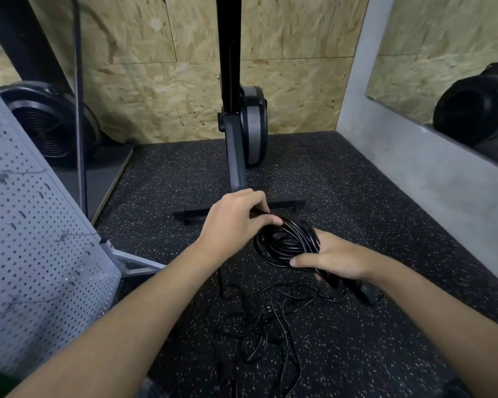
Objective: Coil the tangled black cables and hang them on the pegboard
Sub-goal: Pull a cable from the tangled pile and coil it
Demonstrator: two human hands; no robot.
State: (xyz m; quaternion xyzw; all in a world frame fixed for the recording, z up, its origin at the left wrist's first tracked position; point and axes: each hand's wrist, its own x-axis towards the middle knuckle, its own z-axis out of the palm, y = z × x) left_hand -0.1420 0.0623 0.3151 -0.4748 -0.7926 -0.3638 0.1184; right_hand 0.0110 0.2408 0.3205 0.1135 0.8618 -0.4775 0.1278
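The left hand [236, 222] curls its fingers round a bit of cable at the far side of the coil [285, 244]. The right hand [338, 261] grips the right side of the coil, with the thumb across the near edge. The coil is up off the floor [371, 196], between the two hands. I think it is light, bendy and a bit springy, so the loops may pop open if the grip is loose. The best spot to hold is where the loops bunch, under the right hand. The coil is a round ring with its hole facing up, so it has no real long way. More cables [265, 328] lie in a thin tangle on the floor, nearer. The pegboard [41, 225] stands at the left
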